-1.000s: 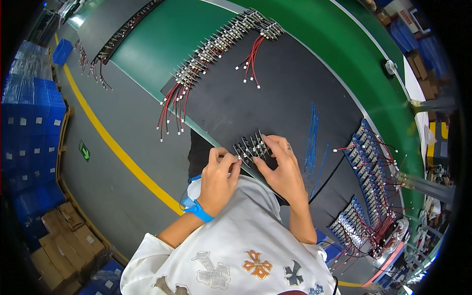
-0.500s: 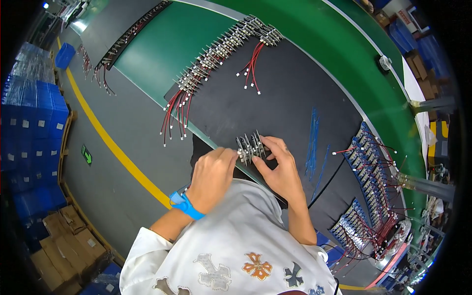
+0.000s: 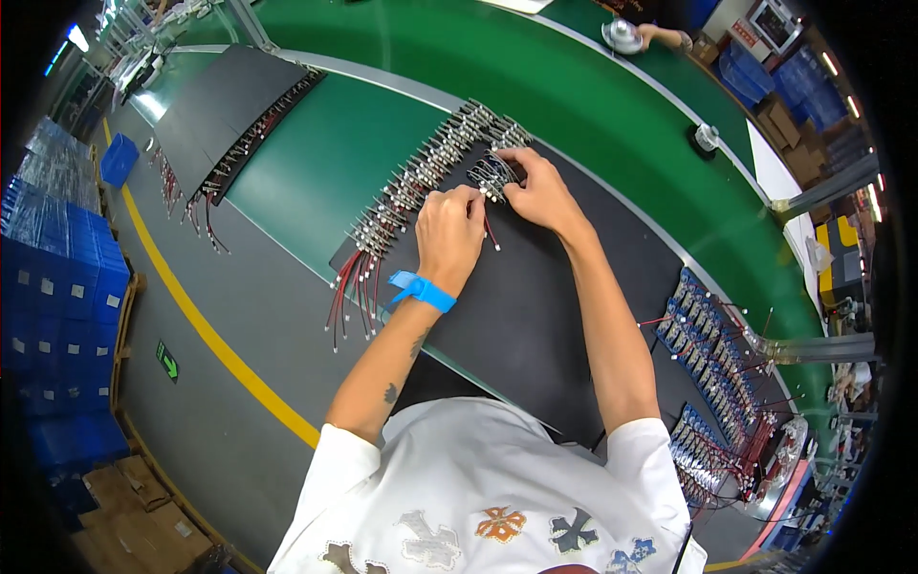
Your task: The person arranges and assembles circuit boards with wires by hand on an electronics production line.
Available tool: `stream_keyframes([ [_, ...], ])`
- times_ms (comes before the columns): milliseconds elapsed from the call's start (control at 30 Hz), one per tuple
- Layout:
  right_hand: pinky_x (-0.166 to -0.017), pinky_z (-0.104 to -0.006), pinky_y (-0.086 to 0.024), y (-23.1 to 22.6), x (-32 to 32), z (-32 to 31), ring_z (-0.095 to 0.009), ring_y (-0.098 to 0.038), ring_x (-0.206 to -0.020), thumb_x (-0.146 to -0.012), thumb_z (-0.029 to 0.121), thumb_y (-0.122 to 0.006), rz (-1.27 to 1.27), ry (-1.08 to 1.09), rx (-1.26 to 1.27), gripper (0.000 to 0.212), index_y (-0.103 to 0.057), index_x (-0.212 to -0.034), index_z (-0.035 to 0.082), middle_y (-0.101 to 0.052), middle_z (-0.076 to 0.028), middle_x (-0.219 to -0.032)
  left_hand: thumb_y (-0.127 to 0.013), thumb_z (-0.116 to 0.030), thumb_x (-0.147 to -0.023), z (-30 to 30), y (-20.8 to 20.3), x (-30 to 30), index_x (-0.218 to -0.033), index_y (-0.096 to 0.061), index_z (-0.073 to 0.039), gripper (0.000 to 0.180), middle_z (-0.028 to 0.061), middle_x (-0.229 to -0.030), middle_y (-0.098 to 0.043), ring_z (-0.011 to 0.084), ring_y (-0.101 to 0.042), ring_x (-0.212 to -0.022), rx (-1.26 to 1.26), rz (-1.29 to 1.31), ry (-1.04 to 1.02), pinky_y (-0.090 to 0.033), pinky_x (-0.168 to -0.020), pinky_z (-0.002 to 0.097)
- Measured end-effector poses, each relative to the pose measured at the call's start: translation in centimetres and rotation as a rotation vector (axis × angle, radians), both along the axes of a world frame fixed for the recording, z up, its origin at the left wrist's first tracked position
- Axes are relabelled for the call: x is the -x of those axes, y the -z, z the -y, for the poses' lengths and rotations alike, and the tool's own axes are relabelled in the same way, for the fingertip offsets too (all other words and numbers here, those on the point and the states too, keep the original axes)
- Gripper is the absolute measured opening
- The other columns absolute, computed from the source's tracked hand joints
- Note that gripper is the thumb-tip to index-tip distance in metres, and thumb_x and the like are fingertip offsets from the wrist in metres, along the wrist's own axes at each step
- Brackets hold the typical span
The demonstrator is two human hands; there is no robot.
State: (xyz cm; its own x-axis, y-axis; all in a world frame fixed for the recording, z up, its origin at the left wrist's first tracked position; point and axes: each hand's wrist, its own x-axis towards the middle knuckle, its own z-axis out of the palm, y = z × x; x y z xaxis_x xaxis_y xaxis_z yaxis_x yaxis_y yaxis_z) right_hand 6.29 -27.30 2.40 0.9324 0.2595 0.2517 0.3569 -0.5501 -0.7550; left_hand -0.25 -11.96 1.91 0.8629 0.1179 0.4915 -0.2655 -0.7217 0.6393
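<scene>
A short stack of small round-edged circuit boards is between my hands, over the far part of the black mat. My right hand grips it from the right, thumb and forefinger spread around its edge. My left hand is closed at its near left side, with the fingertips partly hidden. A red wire with a white plug hangs down beside my left fingers. Just left and beyond stands a long row of similar boards on edge, with red and black wires trailing at its near end.
Blue circuit boards with red wires lie in rows at the right. A green conveyor belt runs behind the black mat. Another board strip is at far left. Across the belt, another person's hand touches a round metal part.
Both hands have carried the stack of boards away from my body to the far part of the mat, beside the row. Another person's hand has come into view at the top.
</scene>
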Motion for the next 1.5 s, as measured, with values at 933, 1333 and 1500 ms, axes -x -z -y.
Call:
stream_keyframes([
  [933,-0.073,-0.0251,-0.051,1.0,16.0,-0.3,-0.014,-0.064,-0.080,-0.088,-0.006,-0.055,-0.249,0.198,-0.520,0.023,-0.063,-0.109,-0.003,-0.068,-0.011,-0.093,-0.063,-0.027,-0.087,-0.1,2.4,-1.9,-0.130,-0.050,0.002,0.054,0.0218,-0.145,-0.038,0.0378,-0.031,-0.137,-0.505,0.069,0.256,-0.029,-0.108,0.0505],
  [1333,-0.054,-0.0294,-0.050,-15.7,25.3,-2.8,-0.021,-0.062,-0.062,-0.084,-0.004,-0.055,-0.474,-0.736,-1.831,0.030,-0.055,-0.109,-0.021,-0.064,-0.017,-0.075,-0.054,-0.031,-0.094,0.4,1.7,-0.6,-0.134,-0.044,0.005,0.054,0.0268,-0.145,-0.035,0.0437,-0.027,-0.137,-0.567,0.111,0.242,-0.021,-0.112,0.0550],
  [1500,-0.059,-0.0330,-0.049,-13.9,25.5,-2.1,-0.021,-0.060,-0.062,-0.081,-0.009,-0.048,-0.171,-0.866,-1.765,0.034,-0.051,-0.112,-0.022,-0.063,-0.018,-0.077,-0.060,-0.021,-0.091,3.5,1.1,6.0,-0.129,-0.051,0.001,0.046,0.0257,-0.146,-0.033,0.0453,-0.026,-0.138,-0.200,-0.022,0.566,-0.023,-0.111,0.0547],
])
